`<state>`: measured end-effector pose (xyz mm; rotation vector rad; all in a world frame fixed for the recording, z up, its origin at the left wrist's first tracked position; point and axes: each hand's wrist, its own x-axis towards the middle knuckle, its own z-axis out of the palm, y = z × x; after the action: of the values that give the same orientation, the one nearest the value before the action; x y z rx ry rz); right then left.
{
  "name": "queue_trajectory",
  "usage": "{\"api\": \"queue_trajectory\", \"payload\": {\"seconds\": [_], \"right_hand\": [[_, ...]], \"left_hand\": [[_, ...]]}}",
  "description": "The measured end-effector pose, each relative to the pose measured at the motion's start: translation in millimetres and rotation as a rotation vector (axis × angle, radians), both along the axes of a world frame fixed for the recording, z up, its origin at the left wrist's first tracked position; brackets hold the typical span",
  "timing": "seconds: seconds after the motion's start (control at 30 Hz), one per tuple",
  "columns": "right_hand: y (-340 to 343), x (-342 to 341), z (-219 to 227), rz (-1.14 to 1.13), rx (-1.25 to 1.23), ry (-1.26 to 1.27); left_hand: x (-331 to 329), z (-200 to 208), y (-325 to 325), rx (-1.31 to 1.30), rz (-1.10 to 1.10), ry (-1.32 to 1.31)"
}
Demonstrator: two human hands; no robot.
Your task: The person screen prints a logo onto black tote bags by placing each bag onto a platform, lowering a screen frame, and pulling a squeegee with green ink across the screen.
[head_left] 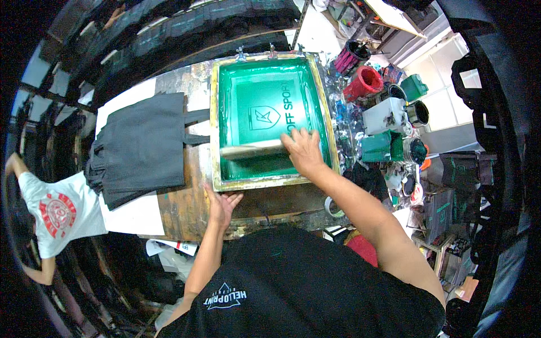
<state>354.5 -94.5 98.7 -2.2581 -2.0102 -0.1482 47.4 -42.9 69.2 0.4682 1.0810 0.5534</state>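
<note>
My right hand (305, 151) is closed over the right end of a wooden squeegee (253, 149), which lies crosswise in the near part of a screen printing frame (216, 118). Bright green ink (242, 84) coats the screen's mesh, where a dark shield emblem and lettering show. Just below the frame's near left corner is my left hand (224, 206), its palm turned up and fingers apart; whether it touches the frame's edge I cannot tell. To the left lies a stack of black tote bags (143, 149), with handles reaching toward the frame.
Metal clamps (272, 52) sit at the frame's far edge. Ink tubs crowd the right, among them a red bucket (363, 83) and a green container (382, 147). A tape roll (334, 207) is at the table's near edge. Another person (65, 211) in a white shirt stands at far left.
</note>
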Motion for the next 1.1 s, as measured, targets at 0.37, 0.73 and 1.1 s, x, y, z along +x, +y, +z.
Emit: {"api": "queue_trajectory", "payload": {"seconds": [0.37, 0.73, 1.1], "right_hand": [[200, 115, -40, -0.079, 0.068, -0.089], [246, 161, -20, -0.011, 0.083, -0.1], [261, 161, -56, 0.025, 0.237, -0.215]], "left_hand": [[-1, -19, 9, -0.094, -0.045, -0.028], [-8, 4, 91, 0.104, -0.962, 0.617], [249, 5, 317, 1.88, -0.632, 1.151]]}}
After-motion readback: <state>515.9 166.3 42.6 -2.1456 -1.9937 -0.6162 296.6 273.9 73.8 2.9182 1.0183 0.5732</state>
